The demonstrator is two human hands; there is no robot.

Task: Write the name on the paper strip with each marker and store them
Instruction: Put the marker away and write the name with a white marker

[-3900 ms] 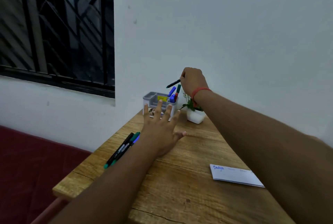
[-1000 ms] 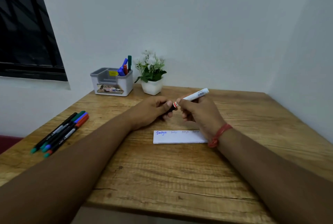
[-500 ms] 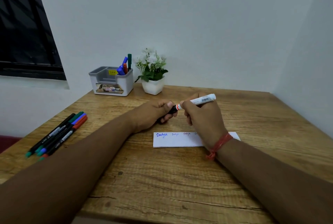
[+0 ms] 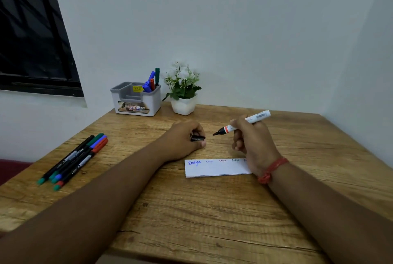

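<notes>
- table (image 4: 212, 217): loads of bare wood in front of the strip, so the writing arm has room to slide. Right and near edges are well off.
- strip (image 4: 214, 170): lies flat mid-table, names already along its top edge, right end hidden under the right hand (image 4: 253, 142). I'd pin it down before writing.
- marker (image 4: 242, 124): uncapped, right hand wrapped around it, tip hovering above the table, aimed left.
- cap (image 4: 197, 137): pinched in the left hand (image 4: 182, 138), which rests just behind the strip. Keep it handy.
</notes>
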